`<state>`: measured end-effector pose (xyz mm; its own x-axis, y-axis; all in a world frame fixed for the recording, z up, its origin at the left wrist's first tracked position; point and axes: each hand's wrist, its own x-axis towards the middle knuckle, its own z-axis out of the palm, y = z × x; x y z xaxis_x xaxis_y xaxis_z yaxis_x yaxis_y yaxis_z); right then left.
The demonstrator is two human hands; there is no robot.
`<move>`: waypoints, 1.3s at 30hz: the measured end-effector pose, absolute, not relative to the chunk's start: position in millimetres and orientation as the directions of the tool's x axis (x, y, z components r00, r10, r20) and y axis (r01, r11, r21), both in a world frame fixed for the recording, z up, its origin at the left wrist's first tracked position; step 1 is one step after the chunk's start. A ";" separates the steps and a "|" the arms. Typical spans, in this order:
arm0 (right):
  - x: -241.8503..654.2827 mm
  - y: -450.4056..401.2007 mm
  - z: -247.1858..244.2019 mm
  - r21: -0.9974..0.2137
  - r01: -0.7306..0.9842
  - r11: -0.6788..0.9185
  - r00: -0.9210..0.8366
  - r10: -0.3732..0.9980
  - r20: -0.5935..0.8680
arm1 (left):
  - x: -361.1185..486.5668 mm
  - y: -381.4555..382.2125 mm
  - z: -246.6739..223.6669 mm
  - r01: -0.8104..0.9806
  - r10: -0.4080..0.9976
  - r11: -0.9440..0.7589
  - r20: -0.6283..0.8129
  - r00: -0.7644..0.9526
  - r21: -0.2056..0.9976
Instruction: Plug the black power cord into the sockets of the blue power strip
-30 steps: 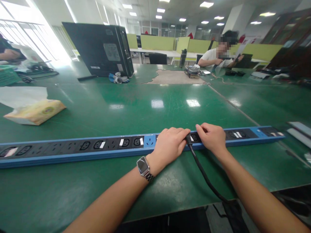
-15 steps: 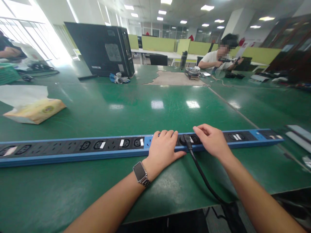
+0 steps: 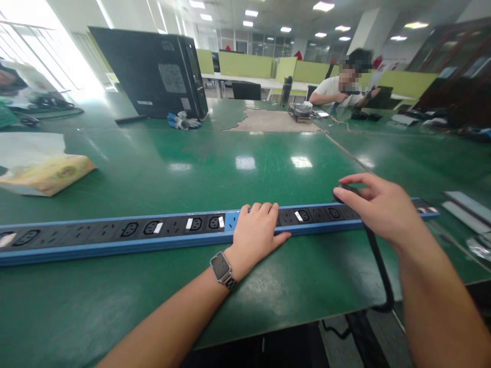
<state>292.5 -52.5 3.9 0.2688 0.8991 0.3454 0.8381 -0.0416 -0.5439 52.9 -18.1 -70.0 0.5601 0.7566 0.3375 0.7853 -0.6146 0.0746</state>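
Observation:
A long blue and black power strip [image 3: 111,232] lies across the green table. My left hand [image 3: 256,230], with a watch on its wrist, rests palm down over the strip right of a blue section, fingers on its far edge and thumb along the near side. To the right, my right hand [image 3: 374,204] is raised above the strip, thumb and fingers closed round a black plug [image 3: 344,190]. From the plug a black cable [image 3: 379,263] hangs down over the table's near edge. The plug is out of the sockets, its pins hidden.
A tissue pack [image 3: 51,171] lies at the left. Behind stand a black computer case [image 3: 153,74] and blue-grey gloves [image 3: 183,121]. A person [image 3: 330,92] sits across the table at the right. Pale metal strips [image 3: 466,214] lie near the right edge.
My right hand has taken hold of the plug, pulled it out of the strip and carried it up and right with its cable. My left hand stays on the strip. The view has shifted slightly.

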 end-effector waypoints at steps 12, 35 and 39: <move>383.7 -36.3 -42.3 -0.454 0.886 -0.092 0.123 0.992 0.040 | 54.1 -19.2 -71.0 0.789 0.757 -0.610 0.347 0.554 0.071; 376.9 -25.7 -32.8 -0.410 0.906 -0.100 0.064 0.993 -0.100 | 52.5 -21.4 -73.0 0.783 0.743 -0.619 0.367 0.560 0.058; 375.4 -27.9 -36.0 -0.419 0.897 -0.143 0.116 0.989 -0.088 | 51.6 -21.1 -73.5 0.775 0.736 -0.629 0.371 0.567 0.063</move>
<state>375.4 -27.9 -36.0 0.1165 0.9893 -0.0883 0.8966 -0.1430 -0.4192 51.6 -21.1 -73.5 0.5666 0.7359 0.3707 0.7752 -0.6286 0.0631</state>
